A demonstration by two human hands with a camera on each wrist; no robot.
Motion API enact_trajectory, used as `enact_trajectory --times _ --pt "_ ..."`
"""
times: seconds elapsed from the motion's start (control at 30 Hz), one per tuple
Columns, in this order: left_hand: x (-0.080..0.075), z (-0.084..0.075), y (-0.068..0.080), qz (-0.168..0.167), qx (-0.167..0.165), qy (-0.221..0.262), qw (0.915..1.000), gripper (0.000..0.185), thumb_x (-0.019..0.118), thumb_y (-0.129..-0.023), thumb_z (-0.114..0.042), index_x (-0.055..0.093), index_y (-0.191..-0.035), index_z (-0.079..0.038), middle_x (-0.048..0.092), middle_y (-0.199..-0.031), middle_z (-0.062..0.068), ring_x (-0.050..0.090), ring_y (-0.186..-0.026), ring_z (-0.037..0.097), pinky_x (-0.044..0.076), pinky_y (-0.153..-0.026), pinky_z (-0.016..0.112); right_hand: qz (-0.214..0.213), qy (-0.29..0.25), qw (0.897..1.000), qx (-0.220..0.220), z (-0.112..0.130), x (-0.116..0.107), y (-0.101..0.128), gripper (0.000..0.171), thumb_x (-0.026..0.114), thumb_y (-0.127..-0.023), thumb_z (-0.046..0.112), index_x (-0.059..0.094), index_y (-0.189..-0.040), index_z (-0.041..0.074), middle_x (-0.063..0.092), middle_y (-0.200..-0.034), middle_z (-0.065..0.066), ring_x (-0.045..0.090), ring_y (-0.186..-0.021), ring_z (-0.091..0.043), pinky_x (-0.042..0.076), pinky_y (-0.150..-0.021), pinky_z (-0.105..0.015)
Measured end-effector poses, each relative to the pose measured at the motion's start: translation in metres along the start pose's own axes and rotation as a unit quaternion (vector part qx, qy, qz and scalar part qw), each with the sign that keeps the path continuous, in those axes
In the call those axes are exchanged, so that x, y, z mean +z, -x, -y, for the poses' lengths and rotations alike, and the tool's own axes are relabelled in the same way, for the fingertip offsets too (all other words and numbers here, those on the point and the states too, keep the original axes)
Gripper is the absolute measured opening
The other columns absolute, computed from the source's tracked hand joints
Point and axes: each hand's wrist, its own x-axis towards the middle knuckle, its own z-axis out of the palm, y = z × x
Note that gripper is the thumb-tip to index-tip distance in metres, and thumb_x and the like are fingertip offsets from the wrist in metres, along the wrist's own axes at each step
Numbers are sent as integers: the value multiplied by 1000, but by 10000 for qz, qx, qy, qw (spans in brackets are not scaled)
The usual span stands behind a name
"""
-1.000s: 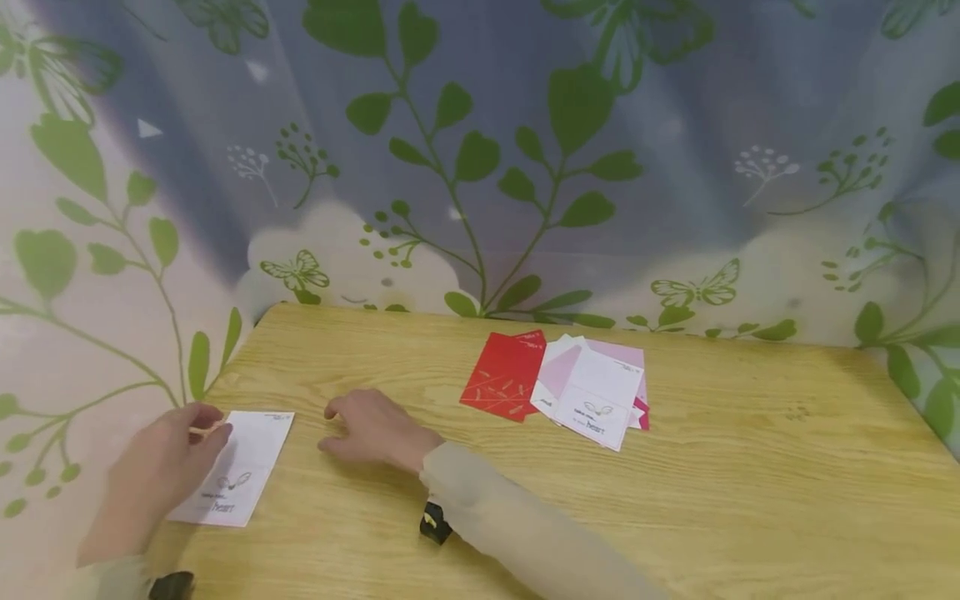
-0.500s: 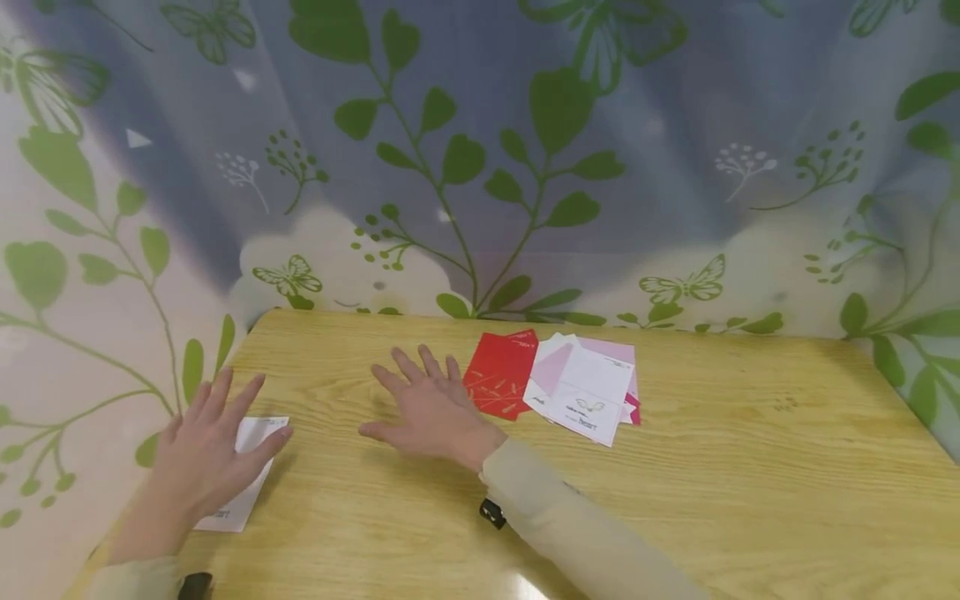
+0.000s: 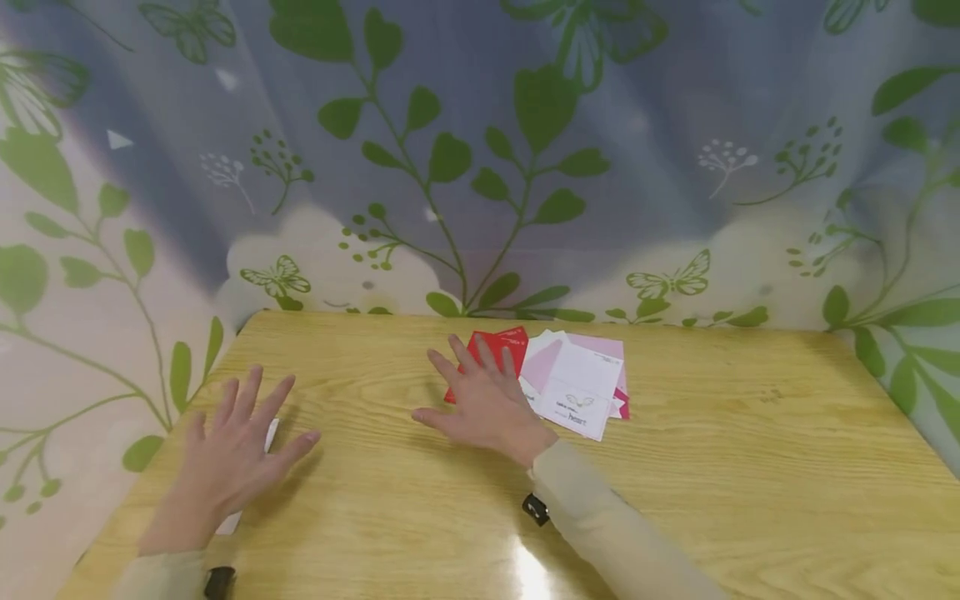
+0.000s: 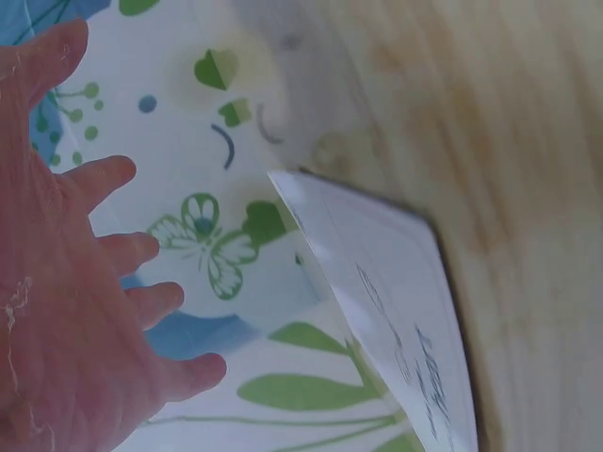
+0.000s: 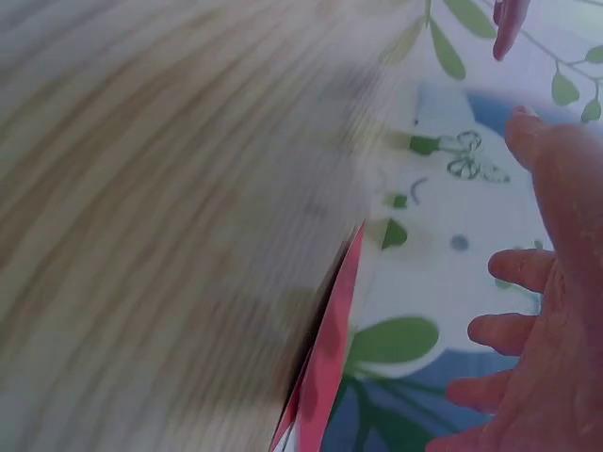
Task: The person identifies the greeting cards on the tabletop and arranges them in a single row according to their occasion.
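Observation:
My left hand (image 3: pixel 240 446) hovers with fingers spread over a white printed card (image 3: pixel 268 433) near the table's left edge, hiding most of it. The left wrist view shows that card (image 4: pixel 396 311) lying flat on the wood, my open left hand (image 4: pixel 75 282) above it and holding nothing. My right hand (image 3: pixel 480 396) is spread flat over the left part of a red card (image 3: pixel 506 340), beside a loose pile of white and pink cards (image 3: pixel 581 383). In the right wrist view the red card's edge (image 5: pixel 330 348) is blurred under my open right hand (image 5: pixel 537 311).
The wooden table (image 3: pixel 720 467) backs onto a curtain (image 3: pixel 480 150) printed with green leaves and butterflies, which also hangs along the left side. A glare spot shines on the wood near my right sleeve (image 3: pixel 615 533).
Both hands have opened and moved right. The left let go of the white card and now hovers over it. The right travelled from mid-table to the red card.

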Motion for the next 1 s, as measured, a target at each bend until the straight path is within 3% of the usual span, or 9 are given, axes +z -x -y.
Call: enact_trajectory --times 0.5,1.0 --pt "10 -38 -20 -124 460 411 9980 84 51 -97 -67 25 -163 -23 11 -170 24 15 -152 56 14 -106 86 -278 80 9981 552 -50 -11 21 85 51 -92 73 31 -161 28 23 -171 -9 16 -158 -44 11 -123 -70" --pt "23 -93 -44 -77 1004 459 9939 82 52 -95 -68 32 -161 -24 17 -171 18 19 -156 47 23 -112 79 -558 -13 9938 958 -99 -24 42 85 53 -93 71 35 -160 22 28 -168 -13 26 -154 -44 25 -118 -72"
